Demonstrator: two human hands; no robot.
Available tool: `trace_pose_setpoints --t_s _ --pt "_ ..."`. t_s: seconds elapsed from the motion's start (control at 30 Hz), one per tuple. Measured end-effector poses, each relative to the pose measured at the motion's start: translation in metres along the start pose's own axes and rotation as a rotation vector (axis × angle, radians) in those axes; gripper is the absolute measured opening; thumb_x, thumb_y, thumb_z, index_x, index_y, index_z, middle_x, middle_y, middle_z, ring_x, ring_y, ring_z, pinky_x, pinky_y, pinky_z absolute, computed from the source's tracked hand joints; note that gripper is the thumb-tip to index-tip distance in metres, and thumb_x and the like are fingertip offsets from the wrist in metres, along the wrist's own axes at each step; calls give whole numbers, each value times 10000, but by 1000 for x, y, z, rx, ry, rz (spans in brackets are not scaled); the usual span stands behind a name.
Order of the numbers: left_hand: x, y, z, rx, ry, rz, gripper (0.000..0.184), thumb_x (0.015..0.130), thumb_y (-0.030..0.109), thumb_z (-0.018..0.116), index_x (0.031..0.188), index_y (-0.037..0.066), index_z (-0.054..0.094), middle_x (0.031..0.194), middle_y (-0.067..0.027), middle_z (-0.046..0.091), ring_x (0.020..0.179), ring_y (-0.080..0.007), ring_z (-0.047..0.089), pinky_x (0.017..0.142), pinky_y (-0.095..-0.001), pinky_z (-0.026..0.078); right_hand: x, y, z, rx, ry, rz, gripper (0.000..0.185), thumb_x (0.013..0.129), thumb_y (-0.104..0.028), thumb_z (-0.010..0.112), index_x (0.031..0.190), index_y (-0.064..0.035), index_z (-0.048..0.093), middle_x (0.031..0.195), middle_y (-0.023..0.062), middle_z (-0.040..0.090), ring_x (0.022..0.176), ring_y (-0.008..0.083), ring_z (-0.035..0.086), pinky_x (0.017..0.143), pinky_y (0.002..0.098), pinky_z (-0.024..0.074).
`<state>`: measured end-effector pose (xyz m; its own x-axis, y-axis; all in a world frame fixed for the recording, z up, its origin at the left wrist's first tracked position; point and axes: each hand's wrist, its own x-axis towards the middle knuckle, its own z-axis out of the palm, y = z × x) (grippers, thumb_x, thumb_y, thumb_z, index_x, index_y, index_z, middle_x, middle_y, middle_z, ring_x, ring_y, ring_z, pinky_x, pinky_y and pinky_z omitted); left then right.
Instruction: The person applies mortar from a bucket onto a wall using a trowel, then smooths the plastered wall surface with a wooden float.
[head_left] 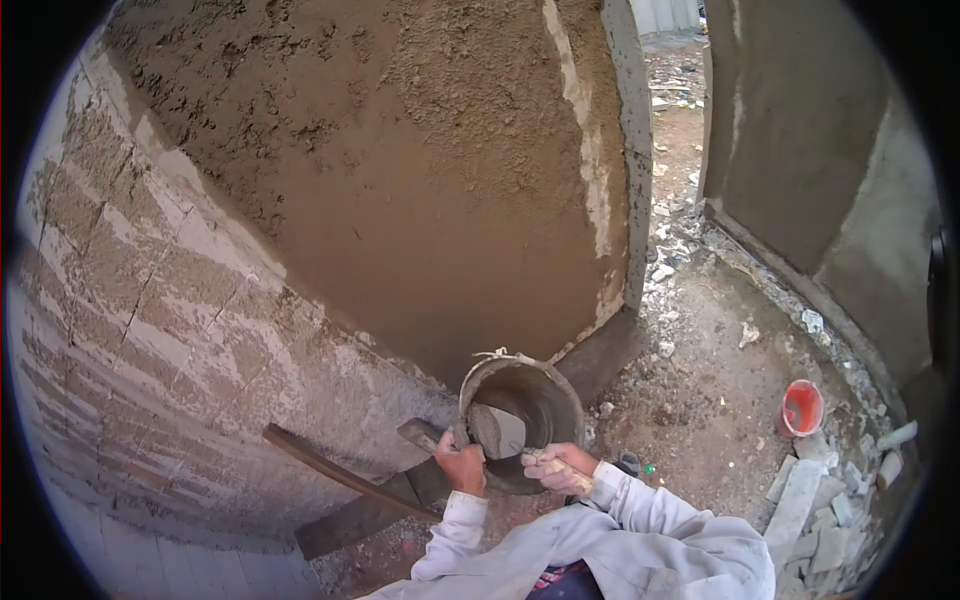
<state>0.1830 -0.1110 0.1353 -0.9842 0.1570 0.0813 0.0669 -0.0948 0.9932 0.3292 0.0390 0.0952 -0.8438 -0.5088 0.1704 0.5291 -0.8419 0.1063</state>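
Observation:
A mortar-stained bucket [560, 410] stands below the wall in the head view, its mouth facing me. My right hand [560, 468] is closed round the pale handle of a trowel [510, 432], whose blade is inside the bucket. Wet grey mortar [484, 430] shows beside the blade. At the bucket's near left rim, my left hand [463, 467] is closed on a grey mortar-coated tool [420, 434]. One end of this tool sticks out to the left; my fingers and the bucket hide the rest, so its exact kind is unclear.
Ahead rises a wall with wet brown plaster [400, 230], rough above and smoother below. A long wooden strip [340, 472] and a dark board [360, 520] lie at lower left. To the right are a red bucket [801, 409], broken slabs [800, 505] and a rubble-strewn doorway [675, 150].

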Motion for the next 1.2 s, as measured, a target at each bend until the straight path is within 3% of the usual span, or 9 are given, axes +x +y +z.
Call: trace_pose_setpoints --t_s 0.23,0.43,0.63,0.73,0.77,0.83,1.03,1.13,1.2 --pt "18 -17 -30 -25 202 -134 195 729 -127 427 724 39 530 604 -23 539 429 -105 453 382 -275 327 2 -45 151 -351 -159 -499 171 898 -131 527 1028 -70 433 771 57 445 430 93 431 330 244 420" --pt "29 -36 -62 50 348 -150 209 733 -143 409 745 65 382 571 -18 453 428 -117 419 383 -294 304 -27 -96 262 -1061 80 -1446 232 932 -46 556 1098 -82 398 879 92 484 554 154 533 508 319 511" --pt "32 -15 -77 141 405 -110 171 746 -110 407 743 60 383 569 -34 440 461 -127 415 397 -294 309 -29 -216 232 -1120 532 -2339 167 961 -63 552 1080 -40 437 921 106 569 623 149 587 592 320 527" --pt "33 -7 -88 159 425 -80 116 766 -86 407 790 26 389 572 -46 441 463 -140 419 407 -296 324 -9 -321 148 -1272 1292 -2548 189 892 -122 634 1007 -18 526 856 172 631 760 235 659 684 440 521" --pt "31 -1 -89 164 427 -72 108 768 -83 408 800 20 397 573 -46 444 467 -139 424 410 -295 326 -2 -336 124 -1518 1787 -2107 316 848 -170 668 1085 -4 541 909 212 658 872 353 672 755 496 524" --pt "32 -1 -91 146 447 -70 143 754 -98 410 777 41 387 588 -35 439 484 -130 420 416 -290 321 7 -334 85 -2332 1846 -748 392 825 -193 665 1146 -5 542 969 238 676 916 428 665 793 520 528" --pt "48 -16 -116 196 390 -121 281 720 -128 411 706 122 282 583 -5 365 499 -116 382 425 -288 309 66 -139 61 -2255 806 -267 336 821 -166 614 1068 53 553 893 267 680 901 446 680 823 533 526" --pt "62 -21 -120 215 263 -91 291 720 -123 393 691 129 253 564 3 325 479 -118 357 427 -287 302 79 -107 46 -1967 599 473 226 822 -157 594 937 37 607 790 227 687 775 363 711 750 479 554" --pt "70 -23 -121 250 158 -140 290 709 -120 399 685 127 248 574 13 315 476 -109 361 414 -283 289 108 -88 -16 -2040 711 471 209 790 -158 622 872 26 678 727 173 691 647 279 690 670 426 562"
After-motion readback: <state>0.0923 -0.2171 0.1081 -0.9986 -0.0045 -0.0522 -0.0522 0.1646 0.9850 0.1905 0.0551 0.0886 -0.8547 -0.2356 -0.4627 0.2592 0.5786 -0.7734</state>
